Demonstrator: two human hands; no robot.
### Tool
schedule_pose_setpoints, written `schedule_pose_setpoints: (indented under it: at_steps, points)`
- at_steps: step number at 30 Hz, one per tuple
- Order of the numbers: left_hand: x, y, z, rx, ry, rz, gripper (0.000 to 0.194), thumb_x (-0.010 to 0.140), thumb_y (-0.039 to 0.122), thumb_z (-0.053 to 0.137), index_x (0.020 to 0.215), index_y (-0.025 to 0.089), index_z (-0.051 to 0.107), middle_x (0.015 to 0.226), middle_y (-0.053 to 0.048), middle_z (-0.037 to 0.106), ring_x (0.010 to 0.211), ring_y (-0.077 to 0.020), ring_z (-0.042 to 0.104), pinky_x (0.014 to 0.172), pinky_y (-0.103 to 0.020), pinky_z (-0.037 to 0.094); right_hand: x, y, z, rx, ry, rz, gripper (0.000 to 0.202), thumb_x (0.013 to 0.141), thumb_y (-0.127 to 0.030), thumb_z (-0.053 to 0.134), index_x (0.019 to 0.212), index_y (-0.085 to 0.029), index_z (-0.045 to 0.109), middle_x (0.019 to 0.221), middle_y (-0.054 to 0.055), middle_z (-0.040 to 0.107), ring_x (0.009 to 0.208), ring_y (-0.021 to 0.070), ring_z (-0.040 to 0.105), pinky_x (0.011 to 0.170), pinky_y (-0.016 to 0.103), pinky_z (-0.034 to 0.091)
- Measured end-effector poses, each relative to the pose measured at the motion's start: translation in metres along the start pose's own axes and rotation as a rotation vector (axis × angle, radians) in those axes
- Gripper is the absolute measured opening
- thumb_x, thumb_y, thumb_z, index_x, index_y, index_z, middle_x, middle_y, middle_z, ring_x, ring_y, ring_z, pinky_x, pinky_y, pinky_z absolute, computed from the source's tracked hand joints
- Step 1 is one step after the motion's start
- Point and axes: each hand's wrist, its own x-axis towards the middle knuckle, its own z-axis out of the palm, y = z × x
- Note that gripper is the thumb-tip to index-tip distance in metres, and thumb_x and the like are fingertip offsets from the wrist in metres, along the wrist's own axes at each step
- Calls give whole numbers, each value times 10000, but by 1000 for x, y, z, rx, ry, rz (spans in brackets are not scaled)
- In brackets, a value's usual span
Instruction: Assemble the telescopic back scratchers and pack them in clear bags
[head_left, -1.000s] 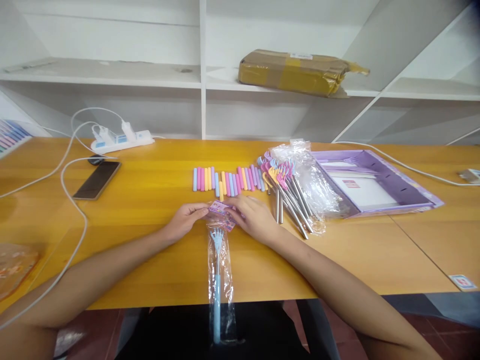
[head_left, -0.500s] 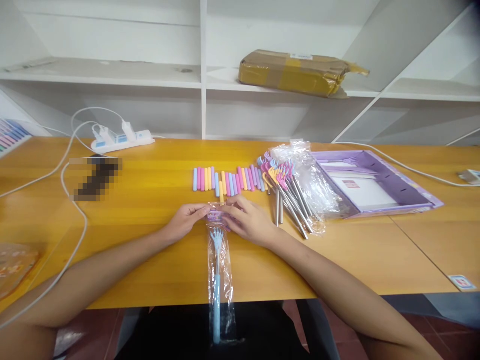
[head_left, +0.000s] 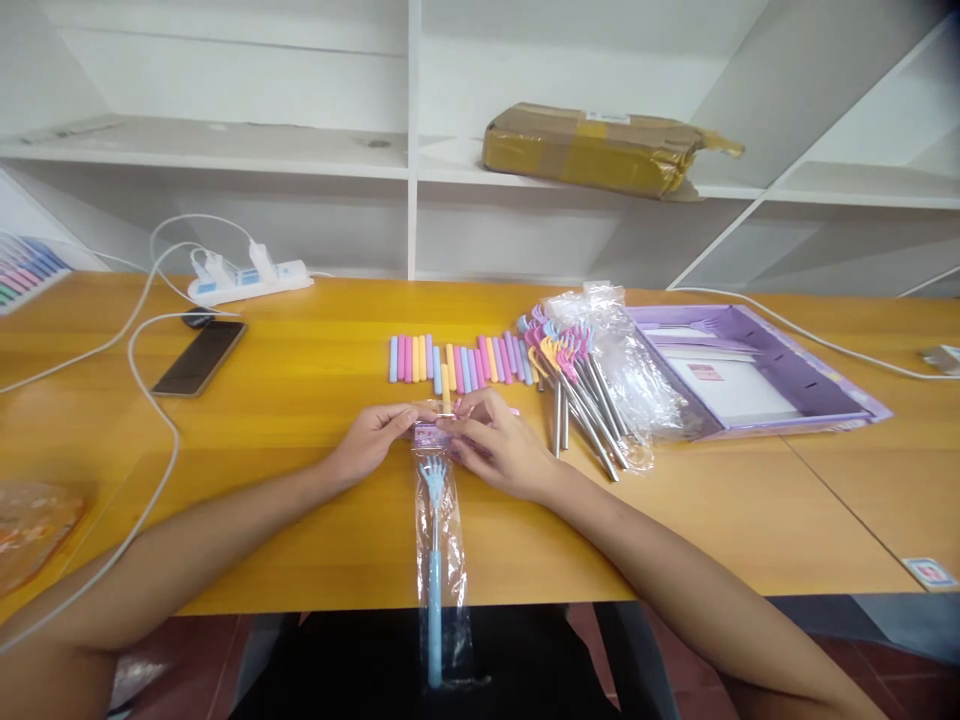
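Note:
A blue back scratcher [head_left: 434, 590] with a hand-shaped head lies inside a clear plastic bag [head_left: 453, 540], its handle reaching past the table's front edge. My left hand [head_left: 375, 440] pinches the bag's top end at the left. From the right, my right hand [head_left: 495, 440] has its fingers closed on the same end, by a purple printed strip [head_left: 429, 435]. Just beyond my fingers stands out a yellow handle sleeve [head_left: 447, 385]. Behind it runs a row of pink, blue, yellow and purple sleeves [head_left: 480, 362]. Hand-shaped scratcher heads on metal rods [head_left: 581, 390] are heaped to the right.
Clear plastic bags [head_left: 645, 380] lie between the rods and a purple tray [head_left: 750, 425]. A phone [head_left: 200, 357], a white power strip [head_left: 251, 282] and loose cables are on the left. A taped cardboard box [head_left: 585, 150] sits on the shelf above.
My fingers have shifted slightly at the bag's top, and the purple strip now lies flatter and shows more clearly. The scratcher stays in place. The view has moved a little.

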Motion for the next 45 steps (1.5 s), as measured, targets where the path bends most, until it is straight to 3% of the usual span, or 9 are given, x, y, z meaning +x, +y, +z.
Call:
schedule_pose_setpoints:
  at_steps: [7, 12, 15, 18, 21, 25, 33, 39, 45]
  points:
    - [0, 0, -1, 24, -1, 26, 427, 1038, 532, 605, 1176, 192, 824, 1309, -105, 788, 1278, -291, 700, 1176, -437, 481, 2, -3, -4, 115, -1, 41, 309, 1039, -196, 583, 1331, -255, 667, 1540, 166, 493, 924, 193, 700, 813, 430, 652]
    - [2, -5, -3, -32, -12, 10, 435, 1036, 540, 612, 1193, 185, 808, 1366, -112, 761, 1319, -291, 677, 1186, -433, 476, 2, -2, -4, 236, -21, 41, 470, 1049, -154, 531, 1499, -278, 582, 1513, 108, 610, 1380, 253, 618, 1150, 504, 563]
    - [3, -5, -2, -31, -51, -15, 420, 983, 498, 714, 1275, 200, 763, 1356, -107, 764, 1271, -270, 705, 1151, -428, 506, 3, -2, -4, 286, -15, 34, 524, 1046, -146, 519, 1555, -271, 528, 1533, 107, 611, 1457, 242, 562, 1206, 529, 519]
    - [2, -3, 0, 15, -117, -57, 425, 953, 458, 761, 1300, 213, 733, 1282, -102, 789, 1138, -244, 755, 1039, -411, 569, 3, -4, -5, 307, 2, 6, 512, 1033, -140, 531, 1529, -261, 558, 1505, 106, 639, 1435, 233, 587, 1198, 514, 531]
    - [2, -1, 1, 42, -147, -67, 337, 979, 461, 718, 1162, 180, 759, 1122, -100, 818, 983, -221, 773, 916, -380, 598, 2, -3, -8, 268, 1, -65, 486, 1017, -115, 530, 1478, -241, 615, 1444, 96, 694, 1358, 211, 659, 1154, 459, 577]
    - [0, 1, 1, 21, -162, -57, 321, 968, 438, 729, 1144, 171, 746, 1091, -97, 817, 937, -207, 765, 850, -344, 594, 2, -1, -12, 116, 1, -163, 489, 995, -104, 545, 1455, -237, 648, 1412, 85, 729, 1255, 207, 734, 1035, 409, 650]
    - [0, 0, -2, 81, -190, -11, 248, 980, 370, 707, 1127, 175, 749, 1098, -77, 808, 986, -201, 755, 909, -334, 561, 1, 0, -17, 30, 10, -236, 574, 979, -105, 559, 1528, -266, 601, 1375, 48, 755, 1152, 182, 777, 955, 360, 673]
    - [-2, -2, -2, -25, -229, -13, 286, 947, 340, 751, 1183, 180, 727, 1142, -98, 800, 1025, -211, 759, 937, -353, 573, 2, 1, -17, -14, 12, -277, 547, 978, -111, 559, 1498, -271, 624, 1340, 33, 773, 1045, 180, 800, 865, 359, 683]
    - [0, 0, -2, -37, -178, -58, 289, 965, 380, 741, 1175, 182, 751, 1162, -103, 816, 1045, -229, 771, 955, -384, 587, 1, -4, -20, -63, -101, -301, 466, 990, -94, 504, 1401, -228, 681, 1361, 35, 762, 1112, 166, 776, 892, 343, 661]
